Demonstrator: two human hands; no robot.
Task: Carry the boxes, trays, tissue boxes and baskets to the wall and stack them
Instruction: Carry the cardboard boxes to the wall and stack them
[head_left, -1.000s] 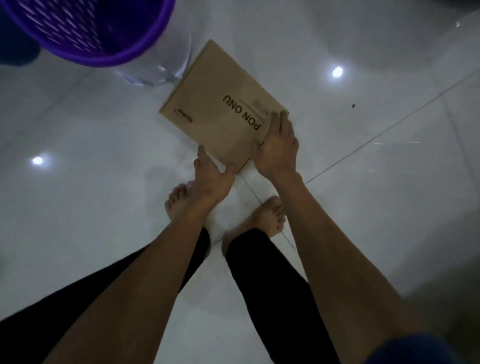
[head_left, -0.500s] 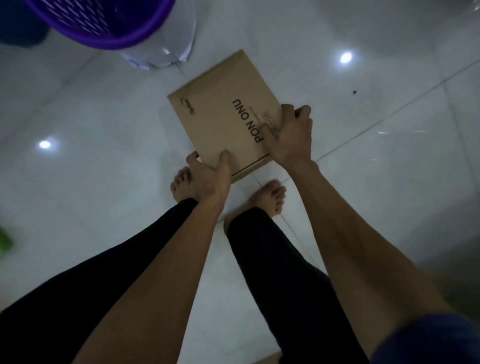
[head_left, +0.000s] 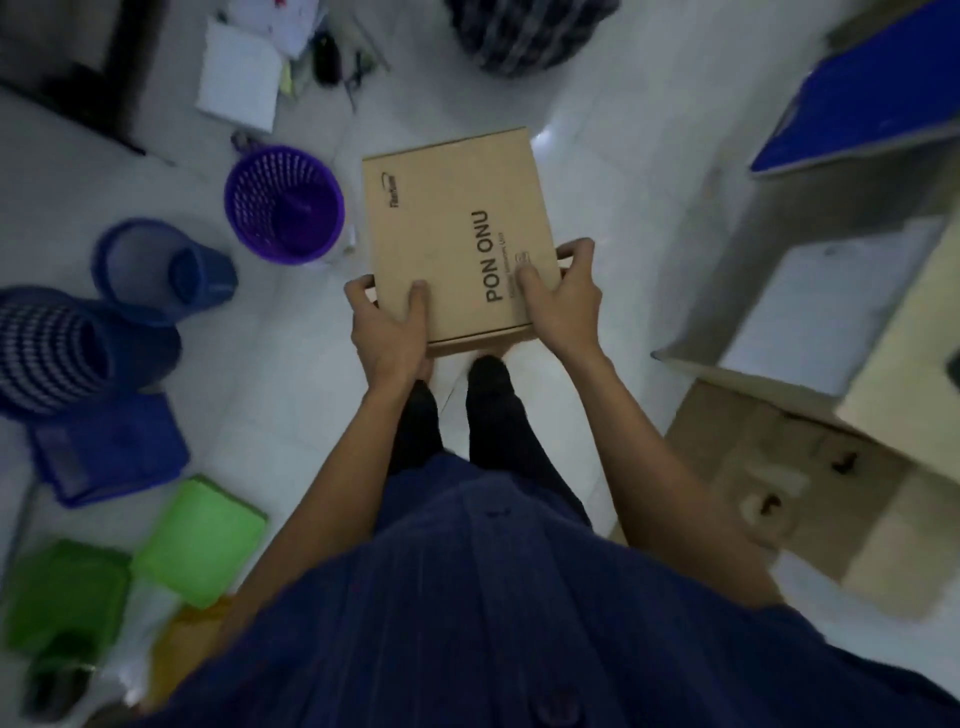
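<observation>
Half a second before, the person was bent low with the cardboard box (head_left: 457, 234) only just off the tiles by their bare feet. Now they stood upright and the box was held level in front of their body, printed side up, reading "PON ONU". The left hand (head_left: 389, 322) gripped the near corner at seven o'clock of the box, thumb pressed on top and fingers curled beneath. The right hand (head_left: 558, 296) gripped the edge at four o'clock, thumb on top and fingers wrapped round the side. The purple basket (head_left: 284, 203), earlier close at the top edge of view, now stood upright on the white tiled floor (head_left: 597, 171) at nine o'clock of the box.

Around the person, from the left: a dark blue striped basket (head_left: 52, 353) lay on its side at nine o'clock, with a blue basket (head_left: 156, 265) tipped over just beside it. A blue tray (head_left: 109, 447) lay below them, and two green trays (head_left: 200, 540) rested at seven o'clock. A white flat box (head_left: 241, 78) lay at eleven o'clock. A dark striped basket (head_left: 524, 31) sat straight ahead at twelve o'clock, across the strip of floor. At two o'clock stood a blue-topped surface (head_left: 857, 88), and at four o'clock an open brown carton (head_left: 779, 483) narrowed the floor on that side.
</observation>
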